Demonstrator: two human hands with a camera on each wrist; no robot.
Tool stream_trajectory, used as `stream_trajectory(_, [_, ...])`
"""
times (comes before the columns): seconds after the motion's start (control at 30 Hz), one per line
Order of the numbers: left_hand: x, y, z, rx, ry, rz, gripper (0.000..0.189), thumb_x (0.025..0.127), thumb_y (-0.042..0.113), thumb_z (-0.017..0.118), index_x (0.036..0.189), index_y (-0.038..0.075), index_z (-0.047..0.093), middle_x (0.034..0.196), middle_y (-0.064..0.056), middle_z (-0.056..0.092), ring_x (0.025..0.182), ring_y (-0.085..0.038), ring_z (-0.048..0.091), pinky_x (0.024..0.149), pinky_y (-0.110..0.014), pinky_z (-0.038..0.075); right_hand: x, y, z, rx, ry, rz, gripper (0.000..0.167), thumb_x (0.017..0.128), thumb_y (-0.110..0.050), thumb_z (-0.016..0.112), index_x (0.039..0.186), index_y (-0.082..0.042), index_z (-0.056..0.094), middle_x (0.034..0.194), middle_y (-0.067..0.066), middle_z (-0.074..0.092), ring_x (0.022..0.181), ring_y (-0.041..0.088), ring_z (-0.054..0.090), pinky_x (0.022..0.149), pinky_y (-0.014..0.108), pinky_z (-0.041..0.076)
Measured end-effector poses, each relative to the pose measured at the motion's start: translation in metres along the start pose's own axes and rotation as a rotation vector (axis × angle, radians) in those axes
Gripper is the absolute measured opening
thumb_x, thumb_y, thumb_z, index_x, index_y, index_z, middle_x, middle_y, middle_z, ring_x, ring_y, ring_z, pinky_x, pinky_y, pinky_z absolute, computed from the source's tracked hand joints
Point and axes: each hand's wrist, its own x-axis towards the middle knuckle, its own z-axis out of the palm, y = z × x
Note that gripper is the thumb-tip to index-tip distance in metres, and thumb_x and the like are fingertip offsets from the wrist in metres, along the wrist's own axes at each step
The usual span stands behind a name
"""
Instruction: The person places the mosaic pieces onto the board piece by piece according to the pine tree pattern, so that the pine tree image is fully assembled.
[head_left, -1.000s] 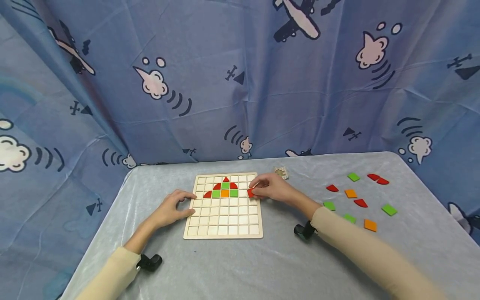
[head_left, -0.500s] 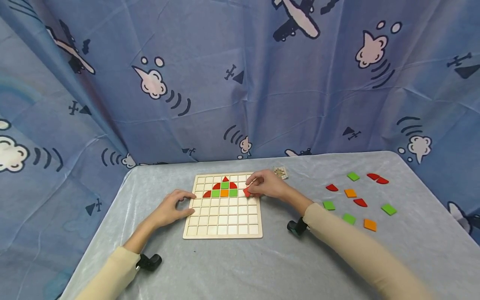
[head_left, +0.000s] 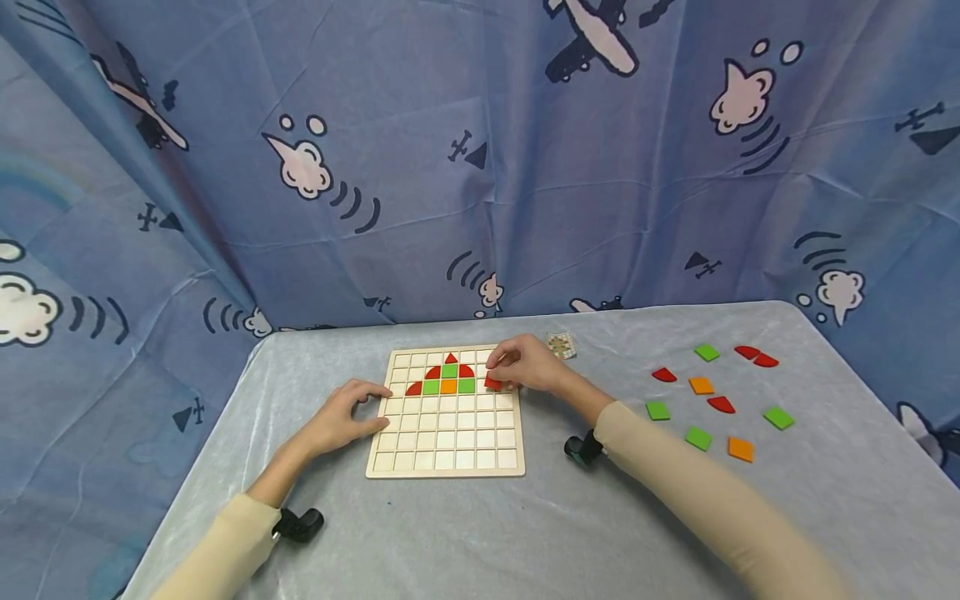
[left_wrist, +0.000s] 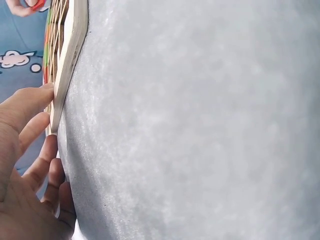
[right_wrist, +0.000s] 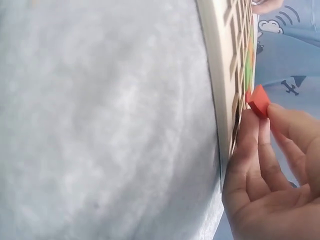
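Observation:
A wooden grid board (head_left: 446,460) lies on the table, with red, green and orange tiles (head_left: 448,386) in a stepped shape near its top. My left hand (head_left: 345,417) rests at the board's left edge, thumb and fingertips touching it with the fingers loosely bent. Over the board's upper right, my right hand (head_left: 528,365) pinches a red tile (head_left: 492,382) between thumb and fingers. In the right wrist view this red tile (right_wrist: 259,101) is tilted just above the cells; the fingers partly hide its outline, so its full shape is unclear.
Loose tiles lie on the right of the table: green squares (head_left: 698,438), orange squares (head_left: 740,450) and red quarter-round pieces (head_left: 722,405). A small patterned square (head_left: 562,345) sits behind the right hand. A blue printed curtain (head_left: 420,167) hangs behind the table.
My right hand has moved a little left and away from me over the board, carrying the red tile. The left hand has stayed at the board's edge.

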Motion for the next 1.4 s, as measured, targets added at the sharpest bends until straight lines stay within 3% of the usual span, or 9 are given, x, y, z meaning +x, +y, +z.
stream_trajectory(0.3, [0.001,0.0,0.0,-0.003,-0.005,-0.013,0.041,0.089,0.015,0.081,0.127,0.008,0.067,0.126,-0.014,0.059,0.111,-0.035,0.053,0.094,-0.055,0.042,0.004,-0.001,0.004,-0.145,-0.018,-0.073,0.004,0.09,-0.003,0.077,0.091,0.0,0.075,0.078,0.007,0.072,0.066,0.027,0.065,0.054,0.029,0.049])
stream_trajectory(0.57, [0.001,0.0,0.0,0.004,-0.004,-0.012,0.041,0.089,0.015,0.081,0.127,0.009,0.067,0.126,-0.013,0.059,0.11,-0.034,0.053,0.093,-0.054,0.041,0.007,-0.005,0.008,-0.245,-0.025,-0.168,0.003,0.09,-0.002,0.076,0.088,-0.001,0.075,0.078,0.0,0.071,0.069,0.015,0.064,0.061,0.028,0.049])
stream_trajectory(0.73, [0.001,0.0,0.0,0.002,-0.006,-0.007,0.041,0.089,0.015,0.081,0.128,0.009,0.067,0.127,-0.013,0.058,0.11,-0.034,0.053,0.093,-0.054,0.041,0.008,-0.006,0.011,-0.307,-0.003,-0.148,0.006,0.089,-0.002,0.078,0.085,-0.005,0.075,0.076,-0.005,0.069,0.069,0.01,0.059,0.067,0.029,0.049])
stream_trajectory(0.97, [0.001,-0.002,0.0,0.003,-0.002,-0.004,0.041,0.089,0.015,0.081,0.127,0.01,0.067,0.125,-0.012,0.059,0.109,-0.033,0.053,0.093,-0.053,0.042,0.01,-0.007,0.018,-0.37,0.028,-0.11,0.01,0.088,-0.005,0.079,0.081,-0.009,0.073,0.071,-0.007,0.064,0.065,0.011,0.056,0.064,0.03,0.047])
stream_trajectory(1.4, [-0.001,-0.004,0.001,0.006,-0.004,-0.03,0.041,0.089,0.017,0.081,0.127,0.011,0.068,0.126,-0.012,0.058,0.11,-0.033,0.053,0.093,-0.054,0.042,0.007,-0.009,0.012,-0.325,-0.029,-0.13,0.011,0.081,0.006,0.08,0.084,-0.002,0.072,0.074,-0.002,0.067,0.069,0.011,0.062,0.066,0.028,0.052])
